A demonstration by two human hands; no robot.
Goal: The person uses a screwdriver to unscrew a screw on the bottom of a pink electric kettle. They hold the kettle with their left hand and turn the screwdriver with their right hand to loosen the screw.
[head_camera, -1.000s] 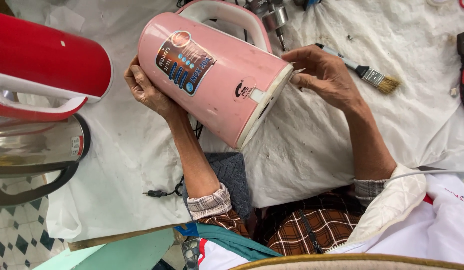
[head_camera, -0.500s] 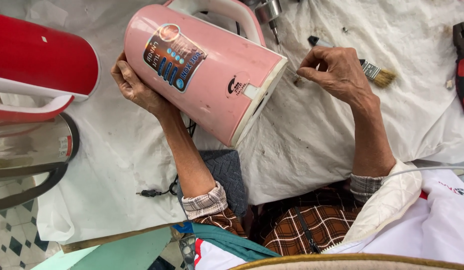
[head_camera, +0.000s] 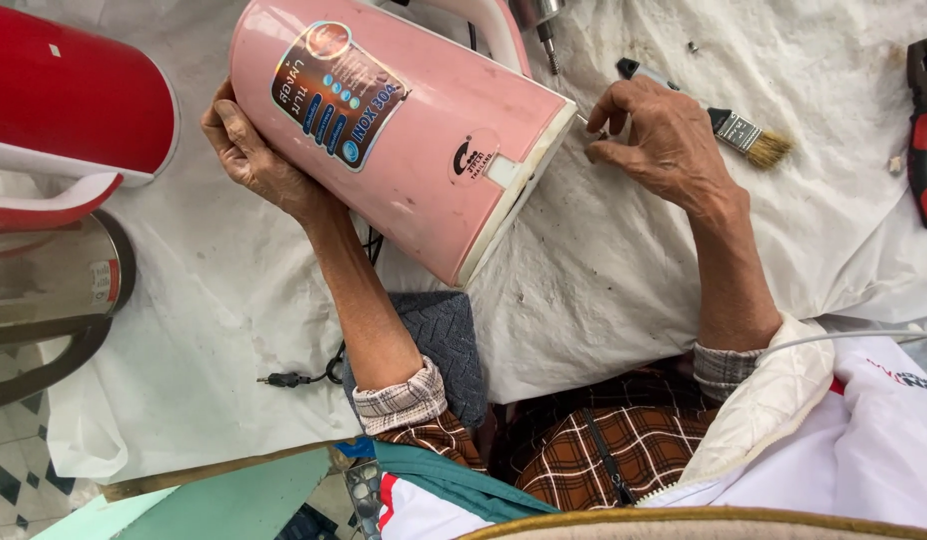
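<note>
Two hands are at work here, and one big pink kettle (head_camera: pixel 404 130) lies tipped between them on the white cloth (head_camera: pixel 604 290) that covers the table. Its long axis slants from the upper left, where the lid end passes out of view, down to the lower right, where the cream-rimmed base faces my right side. My left hand (head_camera: pixel 254 150) cradles the body from underneath on the left, palm up and fingers spread wide against the pink wall, so that hand carries the weight. My right hand (head_camera: pixel 664 135) rests on the cloth just beside the base rim, the nearer of the two to that end; its fingers are drawn narrow, thumb and forefinger pinched on something tiny (too small for me to tell what). Just beyond its knuckles lies a paintbrush (head_camera: pixel 734 125), bristles pointing right. Farther right, well apart, sit red-handled pliers (head_camera: pixel 924 130). At the far left stand a red kettle (head_camera: pixel 74 100) and a steel kettle (head_camera: pixel 54 280), both clear of my hands
</note>
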